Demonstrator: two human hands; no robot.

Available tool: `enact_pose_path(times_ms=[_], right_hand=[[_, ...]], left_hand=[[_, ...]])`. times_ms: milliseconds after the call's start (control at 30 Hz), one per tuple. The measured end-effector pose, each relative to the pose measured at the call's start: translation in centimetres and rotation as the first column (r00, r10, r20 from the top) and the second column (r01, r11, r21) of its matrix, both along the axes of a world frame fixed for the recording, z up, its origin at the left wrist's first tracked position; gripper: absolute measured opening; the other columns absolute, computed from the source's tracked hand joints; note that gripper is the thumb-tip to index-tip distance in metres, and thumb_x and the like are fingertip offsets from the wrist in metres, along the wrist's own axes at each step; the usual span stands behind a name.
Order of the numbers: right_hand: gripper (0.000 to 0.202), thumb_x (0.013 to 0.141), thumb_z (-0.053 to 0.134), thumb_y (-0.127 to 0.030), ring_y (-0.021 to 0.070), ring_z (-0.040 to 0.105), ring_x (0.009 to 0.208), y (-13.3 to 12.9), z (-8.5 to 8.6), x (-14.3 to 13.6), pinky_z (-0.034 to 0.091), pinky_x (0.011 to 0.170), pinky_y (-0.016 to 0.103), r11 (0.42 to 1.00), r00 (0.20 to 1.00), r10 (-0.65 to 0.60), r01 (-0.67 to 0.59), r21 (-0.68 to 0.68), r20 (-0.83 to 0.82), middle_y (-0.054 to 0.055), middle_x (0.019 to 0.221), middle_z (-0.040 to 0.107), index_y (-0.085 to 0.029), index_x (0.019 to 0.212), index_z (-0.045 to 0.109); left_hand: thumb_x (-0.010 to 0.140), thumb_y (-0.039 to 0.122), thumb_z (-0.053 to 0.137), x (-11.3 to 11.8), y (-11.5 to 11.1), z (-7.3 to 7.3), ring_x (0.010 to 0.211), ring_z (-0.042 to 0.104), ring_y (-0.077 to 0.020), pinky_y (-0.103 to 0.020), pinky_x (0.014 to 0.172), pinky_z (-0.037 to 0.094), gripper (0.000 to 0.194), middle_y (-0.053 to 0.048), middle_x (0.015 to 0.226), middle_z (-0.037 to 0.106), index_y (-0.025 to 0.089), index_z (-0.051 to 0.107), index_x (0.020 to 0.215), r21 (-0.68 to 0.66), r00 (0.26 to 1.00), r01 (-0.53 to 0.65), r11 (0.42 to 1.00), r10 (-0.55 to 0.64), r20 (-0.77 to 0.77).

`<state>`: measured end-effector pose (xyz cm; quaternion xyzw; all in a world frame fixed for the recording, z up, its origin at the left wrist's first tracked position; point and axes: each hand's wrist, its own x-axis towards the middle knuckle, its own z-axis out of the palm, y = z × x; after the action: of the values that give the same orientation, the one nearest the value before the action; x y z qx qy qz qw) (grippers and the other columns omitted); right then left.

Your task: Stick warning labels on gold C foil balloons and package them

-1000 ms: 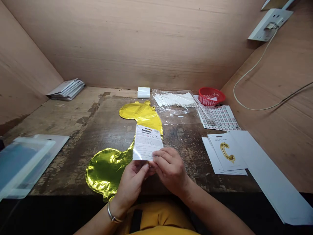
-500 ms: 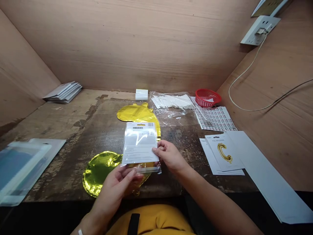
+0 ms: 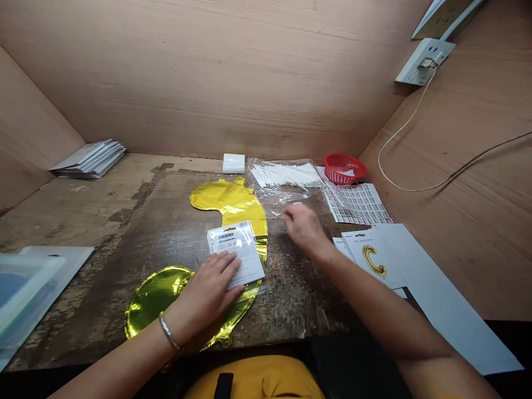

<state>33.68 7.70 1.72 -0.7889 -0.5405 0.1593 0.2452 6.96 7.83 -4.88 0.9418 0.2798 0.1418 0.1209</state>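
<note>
My left hand [image 3: 214, 280] lies flat, fingers stretched out, on a clear-wrapped white card pack [image 3: 248, 260] printed with small text and a barcode. That pack rests on a gold foil balloon [image 3: 245, 208], a large curved shape lying flat on the table. Away to the right, my right hand [image 3: 305, 227] is closed with curled fingers, just above the table. Whatever it may hold is hidden. Close beyond it lies a clear plastic bag [image 3: 274, 194] containing many thin white sticks [image 3: 286, 174].
A red basket [image 3: 343, 168] stands at the back right beside a printed label sheet [image 3: 359, 202]. Balloon cards [image 3: 361, 255] and long white sheets [image 3: 440, 305] lie at right. Folded white papers [image 3: 89, 159] and plastic sleeves [image 3: 41, 293] are at left. A cable [image 3: 390, 141] hangs at right.
The card pack, held up by both hands before, now lies on the foil balloon under my flattened left hand. My right hand has let go and moved right, towards the stick bag.
</note>
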Motion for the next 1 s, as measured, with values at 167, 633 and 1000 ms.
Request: enact_pose_path(times_ms=[167, 633, 1000], right_hand=[[0.018, 0.089, 0.057, -0.02, 0.0281, 0.06, 0.106, 6.4, -0.3, 8.0, 0.046, 0.092, 0.043, 0.957, 0.919, -0.254, 0.283, -0.056, 0.302, 0.019, 0.106, 0.066, -0.006, 0.095, 0.067], [0.028, 0.087, 0.052, -0.022, 0.0313, 0.061, 0.107, 7.3, -3.0, 8.9, 0.045, 0.089, 0.038, 0.926, 0.855, -0.178, 0.313, -0.211, 0.487, 0.023, 0.108, 0.067, -0.008, 0.102, 0.07], [0.061, 0.094, 0.042, -0.028, 0.0349, 0.034, 0.135, 7.4, -4.7, 10.1, 0.031, 0.106, 0.041, 0.924, 0.824, -0.262, 0.364, -0.116, 0.502, 0.028, 0.151, 0.029, 0.0, 0.146, 0.026]], left_hand=[[0.088, 0.038, 0.057, 0.3, 0.0, 0.2, 0.129, 0.047, -0.0348, -0.055, 0.107, 0.04, 0.041, -0.016, 0.132, 0.058, 0.013, 0.059, 0.121, 0.007, 0.999, -0.02, 1.0, 0.02, 0.026], [0.083, 0.041, 0.063, 0.4, 0.5, -0.9, 0.124, 0.054, -0.0334, -0.052, 0.104, 0.044, 0.047, -0.015, 0.127, 0.062, 0.015, 0.059, 0.121, -0.017, 0.988, -0.051, 0.999, 0.053, 0.146], [0.084, 0.047, 0.06, 0.3, 0.6, -0.7, 0.123, 0.053, -0.0336, -0.054, 0.105, 0.042, 0.051, -0.016, 0.128, 0.061, 0.014, 0.059, 0.123, -0.019, 0.989, -0.043, 0.999, 0.045, 0.144]])
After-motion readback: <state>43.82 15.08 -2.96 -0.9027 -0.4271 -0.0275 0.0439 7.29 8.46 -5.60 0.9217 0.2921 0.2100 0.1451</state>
